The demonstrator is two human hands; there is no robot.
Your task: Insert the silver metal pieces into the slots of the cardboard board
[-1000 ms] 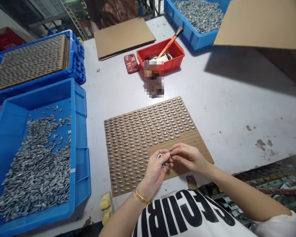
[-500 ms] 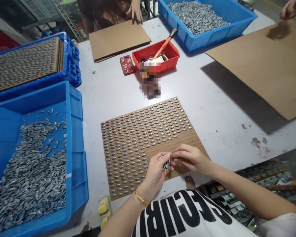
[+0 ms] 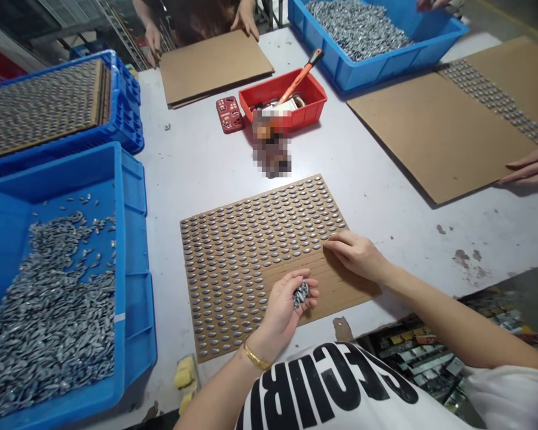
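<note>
My left hand (image 3: pixel 287 301) is cupped palm up around a small heap of grey metal pieces (image 3: pixel 300 294), low over the cardboard sheet (image 3: pixel 296 278). Rows of the same leaf-shaped pieces (image 3: pixel 251 236) cover the sheet's far part and its left side. The near right part shows bare cardboard with creased lines. My right hand (image 3: pixel 360 255) has its fingertips pinched together at the right end of a row, at the sheet's surface. Whatever lies between those fingertips is hidden.
A blue bin (image 3: pixel 132 239) of loose metal pieces stands left, below a crate (image 3: pixel 128 107) of filled sheets. Beyond are a red box (image 3: pixel 302 113), another blue bin (image 3: pixel 363 74) and stacked cardboard (image 3: pixel 215 65). At right, a co-worker's hand (image 3: pixel 535 166) touches a partly covered sheet (image 3: pixel 421 131).
My right hand has moved from my left palm up and right to the row's end. My left fingers have opened somewhat around the heap. The co-worker's raised cardboard at right has been lowered.
</note>
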